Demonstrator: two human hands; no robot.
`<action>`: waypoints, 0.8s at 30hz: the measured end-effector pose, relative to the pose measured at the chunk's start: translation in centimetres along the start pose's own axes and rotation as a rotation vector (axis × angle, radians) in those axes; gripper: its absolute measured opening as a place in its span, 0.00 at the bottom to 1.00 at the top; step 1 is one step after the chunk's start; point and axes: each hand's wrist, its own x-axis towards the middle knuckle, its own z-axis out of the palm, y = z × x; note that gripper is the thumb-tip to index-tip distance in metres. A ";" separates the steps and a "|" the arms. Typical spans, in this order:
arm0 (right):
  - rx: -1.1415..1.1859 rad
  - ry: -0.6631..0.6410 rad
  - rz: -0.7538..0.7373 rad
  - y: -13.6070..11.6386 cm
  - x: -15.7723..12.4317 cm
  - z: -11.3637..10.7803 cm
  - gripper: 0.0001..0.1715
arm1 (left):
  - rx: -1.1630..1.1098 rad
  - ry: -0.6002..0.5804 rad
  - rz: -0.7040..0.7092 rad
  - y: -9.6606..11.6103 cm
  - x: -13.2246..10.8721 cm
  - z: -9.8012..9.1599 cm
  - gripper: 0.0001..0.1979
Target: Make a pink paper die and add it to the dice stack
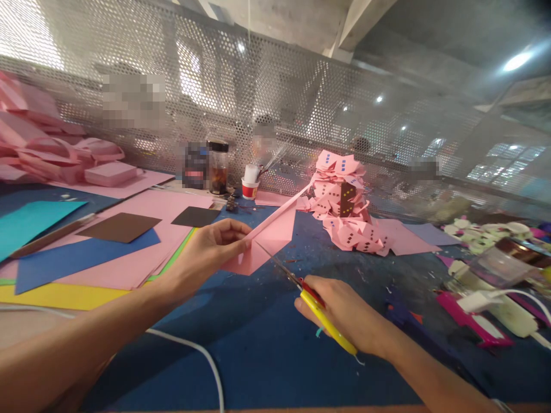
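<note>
Pinched between the thumb and fingers of my left hand (217, 249) is a pink sheet (271, 238), held up at a slant above the blue table. A narrow strip along the sheet's upper edge stands up from the rest. My right hand (340, 307) is closed around scissors with yellow handles (325, 324). Their blades point up and left, with the tips at the sheet's lower part close to my left thumb. Whether the blades are cutting into the paper I cannot tell. Beyond the sheet stands a pile of pink pieces (344, 201) with small coloured marks.
Coloured sheets (86, 258) lie on the left, below a heap of pink foam-like pieces (47, 137). A lidded jar (218, 169) and a red-white cup (249, 186) stand by the perforated metal screen (284, 86). A white cable (202, 350) crosses the front; plastic parts (482, 321) clutter the right.
</note>
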 end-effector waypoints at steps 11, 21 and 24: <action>0.038 -0.017 -0.001 -0.3 -0.1 -0.3 0.13 | 0.010 -0.005 0.025 -0.2 0.1 -0.2 0.16; -0.003 -0.008 -0.009 -0.5 -0.1 -0.5 0.14 | -0.012 -0.012 0.009 0.1 0.0 -0.1 0.16; 0.003 0.001 -0.012 -0.2 0.0 -0.3 0.14 | -0.010 -0.004 0.009 -0.1 0.0 -0.1 0.16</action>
